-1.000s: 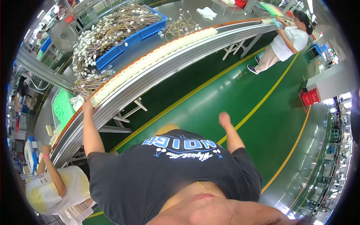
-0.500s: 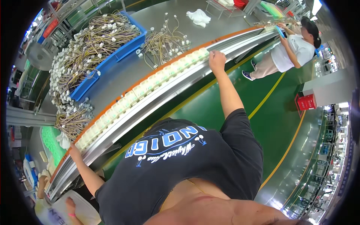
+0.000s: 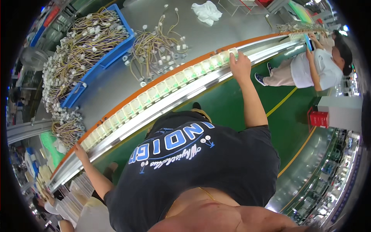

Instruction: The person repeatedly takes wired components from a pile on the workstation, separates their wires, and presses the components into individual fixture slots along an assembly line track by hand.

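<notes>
My arms are spread wide along the long row of pale green-white parts (image 3: pixel 154 92) that lines the orange-edged rail at the front of the tabletop (image 3: pixel 216 34). My right hand (image 3: pixel 240 63) rests at the far right end of that row, fingers curled down over the last part, looks like a loose grip on it but I cannot tell if it is truly pinched. My left hand (image 3: pixel 80 149) touches the opposite, left end of the row, fingers flat against the end part, not closed around anything. I judge the step as bracketing or squaring up the row from both ends. Any next move would call for even pressure from both sides so no part tips off the rail. Behind the row: a loose wire bundle (image 3: pixel 154 50), a blue bin of wire harnesses (image 3: pixel 92 46). Another person (image 3: pixel 317 65) stands beyond the row's right end.
</notes>
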Tool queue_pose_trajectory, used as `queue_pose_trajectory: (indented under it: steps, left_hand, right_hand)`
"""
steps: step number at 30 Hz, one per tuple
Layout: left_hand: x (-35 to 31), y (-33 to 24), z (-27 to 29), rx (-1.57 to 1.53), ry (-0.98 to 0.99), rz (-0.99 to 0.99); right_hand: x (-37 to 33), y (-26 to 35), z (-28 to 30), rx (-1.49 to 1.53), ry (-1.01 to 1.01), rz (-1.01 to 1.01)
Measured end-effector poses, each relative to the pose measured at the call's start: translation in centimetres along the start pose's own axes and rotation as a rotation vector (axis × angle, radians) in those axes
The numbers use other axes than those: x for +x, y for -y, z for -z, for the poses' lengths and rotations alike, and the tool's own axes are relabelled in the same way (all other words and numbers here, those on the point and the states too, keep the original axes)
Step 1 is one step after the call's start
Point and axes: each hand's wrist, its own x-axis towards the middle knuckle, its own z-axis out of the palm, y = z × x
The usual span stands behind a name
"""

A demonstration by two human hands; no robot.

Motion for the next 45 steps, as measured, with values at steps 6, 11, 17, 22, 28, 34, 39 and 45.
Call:
queue_pose_trajectory:
  steps: [6, 11, 17, 22, 28, 34, 39, 45]
  left_hand:
    - [-3.0, -7.5, -0.4, 0.198, -0.110, 0.171]
    - [-6.9, -14.3, 0.4, 0.571, -0.240, 0.255]
    - [-8.5, -21.5, -0.8, 0.438, -0.336, -0.020]
    - [-10.6, -27.3, -4.5, -0.124, -0.283, -0.319]
    - [-13.0, -33.9, -8.2, -0.526, -0.009, -0.265]
    - [-14.5, -41.4, -10.2, -0.784, 0.368, -0.361]
    - [-15.3, -50.4, -13.0, -0.707, 0.203, -0.729]
    - [-15.5, -58.2, -20.6, -0.746, 0.634, -0.687]
  right_hand:
    - [3.4, -4.1, -0.5, -0.067, 0.489, 0.066]
    - [7.6, -3.4, -0.2, 0.000, 0.210, 0.194]
    - [14.8, 2.3, -11.7, 0.319, 0.785, 0.435]
    - [15.8, 7.3, -22.3, 0.150, 0.843, 0.314]
    - [14.8, 9.8, -25.5, -0.214, 0.873, 0.870]
    - [15.8, 14.1, -13.2, 1.398, 1.185, -0.300]
    - [16.0, 16.1, -1.0, 1.402, 1.228, 0.190]
    - [18.6, 12.5, 5.9, 1.640, 1.071, 0.467]
